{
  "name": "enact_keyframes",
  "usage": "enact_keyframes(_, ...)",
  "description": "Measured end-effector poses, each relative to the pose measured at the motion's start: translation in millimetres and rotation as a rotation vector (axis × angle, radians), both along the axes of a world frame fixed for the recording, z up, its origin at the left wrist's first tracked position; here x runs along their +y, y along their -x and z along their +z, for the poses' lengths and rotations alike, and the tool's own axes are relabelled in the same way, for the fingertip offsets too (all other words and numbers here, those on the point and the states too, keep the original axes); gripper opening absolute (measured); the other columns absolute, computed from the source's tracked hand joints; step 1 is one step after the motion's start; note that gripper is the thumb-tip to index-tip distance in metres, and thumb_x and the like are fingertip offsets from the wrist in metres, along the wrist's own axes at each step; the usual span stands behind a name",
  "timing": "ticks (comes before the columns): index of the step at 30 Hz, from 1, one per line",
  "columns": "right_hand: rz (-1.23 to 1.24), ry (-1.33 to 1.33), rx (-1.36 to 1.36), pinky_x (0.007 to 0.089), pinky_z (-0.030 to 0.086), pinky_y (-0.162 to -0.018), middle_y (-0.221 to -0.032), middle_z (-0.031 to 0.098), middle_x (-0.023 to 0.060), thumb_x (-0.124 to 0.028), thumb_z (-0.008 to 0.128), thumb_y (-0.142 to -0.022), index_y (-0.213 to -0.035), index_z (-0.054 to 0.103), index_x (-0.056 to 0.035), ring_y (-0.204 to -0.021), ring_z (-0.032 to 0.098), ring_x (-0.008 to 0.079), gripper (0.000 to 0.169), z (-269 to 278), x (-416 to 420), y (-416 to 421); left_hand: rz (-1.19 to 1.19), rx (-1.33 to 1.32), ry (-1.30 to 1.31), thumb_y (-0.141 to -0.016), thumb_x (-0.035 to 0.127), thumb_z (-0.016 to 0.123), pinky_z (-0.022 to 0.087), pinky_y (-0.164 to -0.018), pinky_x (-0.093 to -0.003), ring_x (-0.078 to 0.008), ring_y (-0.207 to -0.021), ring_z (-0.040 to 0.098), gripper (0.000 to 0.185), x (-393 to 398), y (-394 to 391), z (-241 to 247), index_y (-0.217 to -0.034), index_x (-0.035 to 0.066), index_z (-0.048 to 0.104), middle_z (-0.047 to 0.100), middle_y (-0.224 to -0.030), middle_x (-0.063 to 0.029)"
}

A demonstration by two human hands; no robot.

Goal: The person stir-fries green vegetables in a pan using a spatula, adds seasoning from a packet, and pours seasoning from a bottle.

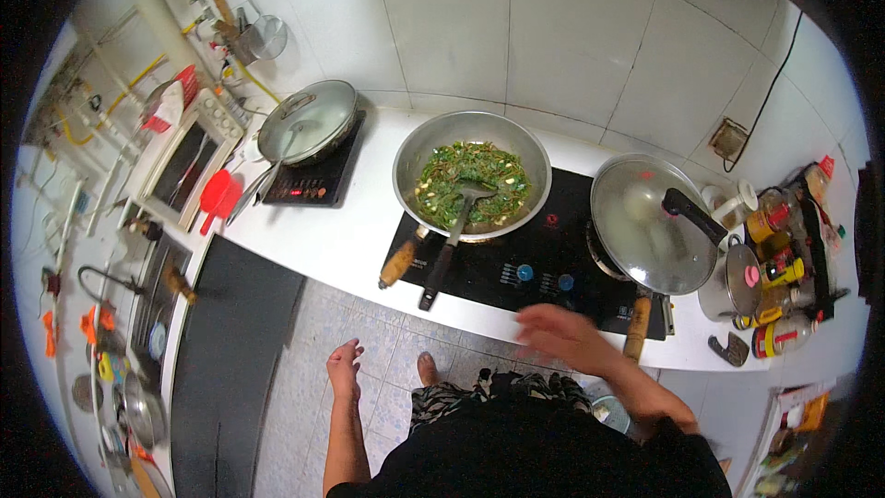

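Observation:
My right hand is over the front edge of the counter by the black induction cooktop, somewhat blurred and holding nothing. Low over the tiled floor hangs my left hand, empty, its fingers loosely curled and a little apart. A steel wok with a wooden handle sits at the cooktop's left, holding cooked leafy greens with pale pieces among them. Resting in it is a spatula, its dark handle sticking out over the rim. To the right, a glass lid covers a second pan whose wooden handle points toward me.
A lidded pan stands on a smaller induction cooker at the left, near a red scoop. At right are a lidded steel pot and several condiment jars. The sink area lies far left.

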State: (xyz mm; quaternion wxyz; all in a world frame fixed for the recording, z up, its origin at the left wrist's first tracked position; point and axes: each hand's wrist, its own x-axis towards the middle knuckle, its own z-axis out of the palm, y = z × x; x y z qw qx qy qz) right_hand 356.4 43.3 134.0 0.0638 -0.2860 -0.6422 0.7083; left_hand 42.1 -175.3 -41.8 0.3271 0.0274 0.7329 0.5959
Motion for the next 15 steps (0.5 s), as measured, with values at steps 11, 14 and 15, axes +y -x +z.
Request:
enact_keyframes(11,-0.597,0.719,0.018,0.0251,0.038,-0.045,-0.066,0.051,0.0022,-0.023,0.047,-0.082,-0.091,0.053,-0.0043,-0.055,0.046,0.0119,0.021,-26,26,127,-0.696,-0.318,-0.202,-0.083,0.033,0.044,0.033,-0.077,-0.0312,-0.0137,-0.094,0.047,0.042,136,63,59,-0.121,0.014,0.039,0.047,-0.115,-0.0005)
enact_keyframes(14,-0.578,0.431,-0.147,0.0207,0.036,-0.038,-0.063,0.048,0.0018,-0.020,0.050,-0.081,-0.091,0.052,-0.0008,-0.048,0.044,0.0103,0.022,23,43,107,-0.782,-0.351,-0.181,-0.083,0.033,0.045,0.035,-0.075,-0.0309,-0.0137,-0.094,0.046,0.043,150,63,55,-0.120,0.013,0.039,0.048,-0.110,-0.0006)
enact_keyframes(15,-0.579,0.289,-0.247,0.0221,0.041,-0.040,-0.064,0.049,0.0024,-0.018,0.054,-0.079,-0.091,0.052,-0.0010,-0.050,0.048,0.0106,0.021,33,47,103,-0.804,-0.346,-0.171,-0.082,0.033,0.045,0.035,-0.075,-0.0307,-0.0136,-0.093,0.045,0.043,154,63,53,-0.120,0.013,0.039,0.049,-0.107,-0.0007)
